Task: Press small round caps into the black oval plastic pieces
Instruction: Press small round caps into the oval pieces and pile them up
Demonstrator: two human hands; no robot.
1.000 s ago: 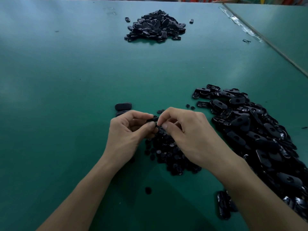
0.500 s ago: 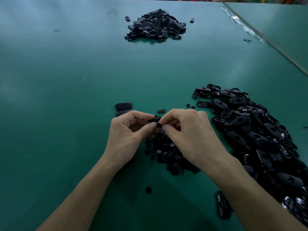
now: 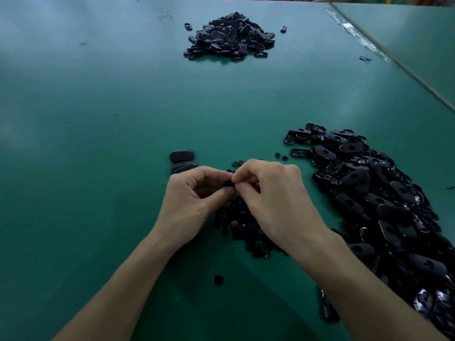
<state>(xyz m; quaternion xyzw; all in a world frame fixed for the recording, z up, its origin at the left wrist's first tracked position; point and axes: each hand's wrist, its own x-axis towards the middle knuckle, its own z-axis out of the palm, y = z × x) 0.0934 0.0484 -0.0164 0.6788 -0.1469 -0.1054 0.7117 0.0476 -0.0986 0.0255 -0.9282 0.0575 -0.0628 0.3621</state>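
We're mid-press: our left hand (image 3: 189,205) and right hand (image 3: 270,200) both pinch one black oval piece (image 3: 227,183) just above the cap heap (image 3: 246,232) on the counter (image 3: 98,143). Next, we reckon, a firm thumb squeeze seats the cap.

Left hand (image 3: 190,200): mine, bare. Back of hand smooth, knuckles showing as low rounded bumps, thumb broad at base.
Right hand (image 3: 275,200): bare. Four knuckles in a row along top, faint tendon lines across back, small bony bump at outer wrist.
Left forearm (image 3: 118,286): bare along whole visible length, slender, widening away from wrist.
Right forearm (image 3: 369,291): bare likewise, same build, underside in shadow.
Nails: too small and blurred to note shape or length.
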